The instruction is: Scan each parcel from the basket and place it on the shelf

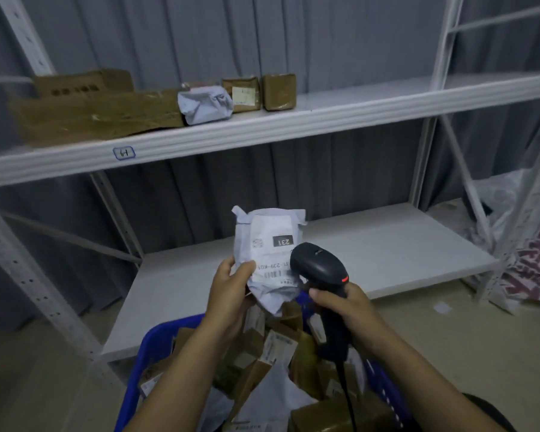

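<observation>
My left hand (231,291) grips a crumpled white poly-bag parcel (270,241) by its lower left edge, label side facing me, above the basket. My right hand (345,310) holds a black barcode scanner (320,269) by its handle; its head sits against the parcel's lower right, over the label. The blue basket (156,341) below my arms is heaped with brown boxes and white bags. The white upper shelf (340,115) carries several parcels on its left half: flat cardboard (97,115), a white bag (205,104) and two small brown boxes (278,92).
The lower shelf board (371,254) lies just behind the basket. Perforated white uprights (28,275) stand at the left, more at the right (468,182). A clear plastic sack with red print (527,244) leans at the far right. A "64" tag (123,153) marks the upper shelf edge.
</observation>
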A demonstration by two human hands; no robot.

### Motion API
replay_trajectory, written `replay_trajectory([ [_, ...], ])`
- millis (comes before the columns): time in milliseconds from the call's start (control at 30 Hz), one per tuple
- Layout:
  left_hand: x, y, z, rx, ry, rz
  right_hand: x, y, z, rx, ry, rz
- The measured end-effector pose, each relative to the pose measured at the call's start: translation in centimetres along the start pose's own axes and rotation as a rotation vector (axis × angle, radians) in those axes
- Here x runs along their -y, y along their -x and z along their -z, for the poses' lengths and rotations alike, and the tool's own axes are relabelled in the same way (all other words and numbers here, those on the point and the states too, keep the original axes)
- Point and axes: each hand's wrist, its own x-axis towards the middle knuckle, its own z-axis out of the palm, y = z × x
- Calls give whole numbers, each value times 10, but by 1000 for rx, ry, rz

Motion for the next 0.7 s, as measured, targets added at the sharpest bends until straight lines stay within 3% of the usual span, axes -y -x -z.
replay_trajectory([
  [167, -77, -8, -46, 87, -119, -160, 61, -23, -12, -50, -146, 210],
  [300, -140, -14, -74, 42, -292, -456, 117, -41, -15, -110, -82, 359],
  [467, -191, -18, -102, 146, -452, -642, 176, -64, -15, -103, -59, 479],
  [567, -202, -29, -108, 54, -532, -699, 200, -85, -23, -54, -58, 488],
  [700, -213, -60, -102, -113, -433, -716, 216, -115, -37, -90, 4, 442],
])
